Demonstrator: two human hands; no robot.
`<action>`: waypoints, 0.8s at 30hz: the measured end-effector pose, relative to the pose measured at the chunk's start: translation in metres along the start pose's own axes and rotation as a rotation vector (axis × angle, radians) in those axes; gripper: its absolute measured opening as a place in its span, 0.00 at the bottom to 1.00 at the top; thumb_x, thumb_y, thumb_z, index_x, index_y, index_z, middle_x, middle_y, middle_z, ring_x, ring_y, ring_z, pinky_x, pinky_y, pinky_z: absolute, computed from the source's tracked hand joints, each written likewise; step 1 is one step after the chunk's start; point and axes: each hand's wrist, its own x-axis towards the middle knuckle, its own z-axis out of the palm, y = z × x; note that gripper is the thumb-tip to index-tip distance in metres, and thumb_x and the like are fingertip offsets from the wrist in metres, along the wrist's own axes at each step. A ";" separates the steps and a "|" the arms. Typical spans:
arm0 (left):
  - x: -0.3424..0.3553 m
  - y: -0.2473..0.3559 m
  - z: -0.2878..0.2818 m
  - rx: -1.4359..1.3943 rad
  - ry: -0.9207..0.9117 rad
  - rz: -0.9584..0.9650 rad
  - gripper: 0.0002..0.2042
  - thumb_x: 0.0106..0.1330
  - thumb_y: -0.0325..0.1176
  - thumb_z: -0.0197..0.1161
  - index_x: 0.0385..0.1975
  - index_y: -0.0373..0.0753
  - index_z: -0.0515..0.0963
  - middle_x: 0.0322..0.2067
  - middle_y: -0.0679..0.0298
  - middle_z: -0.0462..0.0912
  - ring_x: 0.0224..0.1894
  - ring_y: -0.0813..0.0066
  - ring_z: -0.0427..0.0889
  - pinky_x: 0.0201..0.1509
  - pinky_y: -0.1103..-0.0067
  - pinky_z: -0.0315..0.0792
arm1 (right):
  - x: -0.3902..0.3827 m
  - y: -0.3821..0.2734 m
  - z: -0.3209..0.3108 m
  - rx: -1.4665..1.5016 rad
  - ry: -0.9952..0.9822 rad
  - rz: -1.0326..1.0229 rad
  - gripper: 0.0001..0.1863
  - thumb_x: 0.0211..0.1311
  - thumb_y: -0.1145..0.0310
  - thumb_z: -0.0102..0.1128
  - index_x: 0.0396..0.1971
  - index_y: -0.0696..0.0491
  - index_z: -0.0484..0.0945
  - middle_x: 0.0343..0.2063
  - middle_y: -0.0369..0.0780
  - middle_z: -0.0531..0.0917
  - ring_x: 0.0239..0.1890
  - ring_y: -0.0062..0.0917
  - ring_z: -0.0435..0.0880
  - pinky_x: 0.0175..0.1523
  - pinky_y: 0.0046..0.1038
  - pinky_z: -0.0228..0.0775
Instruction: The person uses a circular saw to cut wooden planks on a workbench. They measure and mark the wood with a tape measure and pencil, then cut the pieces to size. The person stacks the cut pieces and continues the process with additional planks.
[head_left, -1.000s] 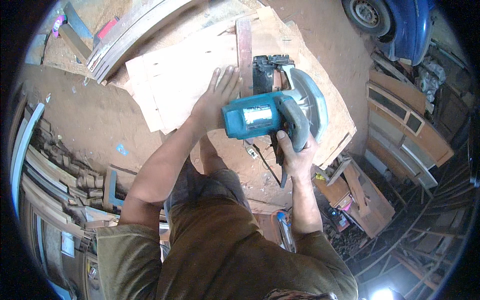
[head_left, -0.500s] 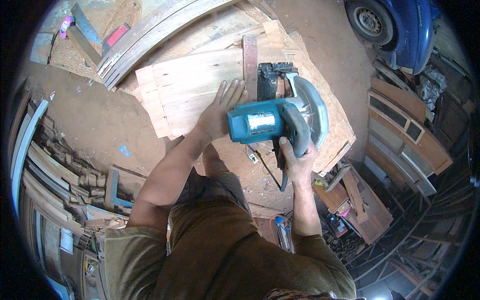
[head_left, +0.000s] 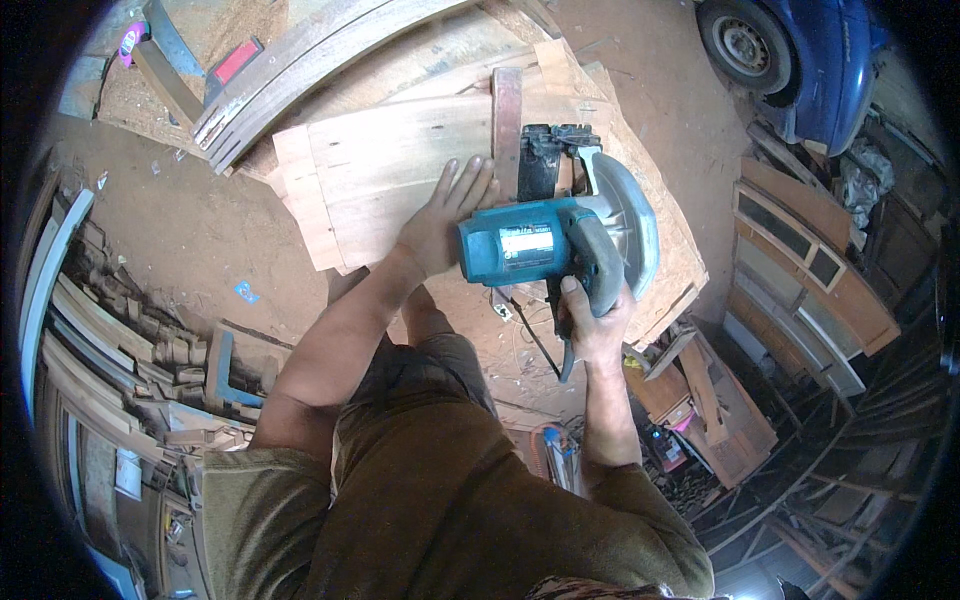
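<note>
My right hand (head_left: 598, 325) is wrapped round the rear handle of a teal circular saw (head_left: 515, 245), which has a grey blade guard on its right side. The saw rests at the right part of a pale wooden board (head_left: 380, 170), and its blade is hidden from above. A narrow reddish-brown wooden strip (head_left: 507, 130) lies across the board, just left of the saw's black base. Flat on the board, fingers stretched out, my left hand (head_left: 440, 225) presses beside the saw's motor end, its fingertips close to the strip.
Long planks (head_left: 300, 75) lie beyond the board on the far left. A dark power cord (head_left: 535, 340) hangs below the saw. Stacked timber (head_left: 110, 360) stands at left, wooden cabinet-like panels (head_left: 800, 260) at right. A blue vehicle (head_left: 835, 70) is parked at the far right.
The view has shifted very slightly. Both hands and the saw keep practically the same place on the board.
</note>
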 end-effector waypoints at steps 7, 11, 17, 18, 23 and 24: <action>0.002 0.003 -0.006 0.119 -0.089 0.000 0.37 0.69 0.46 0.50 0.74 0.28 0.57 0.77 0.42 0.51 0.81 0.48 0.46 0.83 0.53 0.40 | 0.013 -0.012 0.000 -0.011 -0.024 -0.030 0.25 0.65 0.67 0.68 0.59 0.62 0.76 0.39 0.37 0.82 0.44 0.23 0.79 0.52 0.29 0.72; 0.001 0.000 -0.004 0.008 -0.019 0.001 0.37 0.68 0.46 0.52 0.74 0.31 0.57 0.77 0.44 0.51 0.81 0.49 0.46 0.84 0.54 0.41 | 0.021 -0.019 0.001 -0.032 -0.026 0.001 0.24 0.65 0.67 0.68 0.58 0.61 0.77 0.40 0.37 0.81 0.43 0.22 0.79 0.51 0.29 0.72; 0.001 0.000 -0.005 -0.069 -0.019 -0.017 0.40 0.65 0.48 0.56 0.76 0.36 0.56 0.77 0.45 0.50 0.81 0.51 0.43 0.84 0.56 0.39 | 0.026 -0.026 0.004 -0.022 -0.018 -0.024 0.20 0.65 0.68 0.67 0.55 0.60 0.78 0.37 0.35 0.81 0.40 0.19 0.78 0.47 0.27 0.72; 0.001 0.000 -0.004 -0.084 -0.017 -0.014 0.41 0.65 0.49 0.57 0.76 0.37 0.56 0.78 0.45 0.50 0.82 0.51 0.43 0.84 0.56 0.39 | 0.027 -0.028 0.004 -0.021 -0.019 -0.015 0.20 0.65 0.68 0.67 0.54 0.60 0.78 0.37 0.35 0.81 0.40 0.19 0.78 0.47 0.27 0.72; 0.002 -0.002 -0.006 -0.090 -0.027 -0.021 0.47 0.59 0.53 0.62 0.77 0.39 0.54 0.78 0.47 0.48 0.82 0.52 0.40 0.84 0.56 0.40 | 0.032 -0.029 0.003 -0.020 -0.022 -0.011 0.21 0.64 0.70 0.68 0.55 0.60 0.78 0.39 0.36 0.81 0.42 0.20 0.78 0.49 0.27 0.72; 0.002 -0.002 -0.004 -0.056 -0.003 -0.019 0.47 0.59 0.53 0.62 0.77 0.39 0.54 0.78 0.47 0.48 0.82 0.52 0.41 0.84 0.56 0.40 | 0.033 -0.027 0.003 -0.014 -0.018 -0.027 0.21 0.64 0.70 0.68 0.55 0.61 0.78 0.40 0.37 0.81 0.43 0.20 0.78 0.50 0.28 0.72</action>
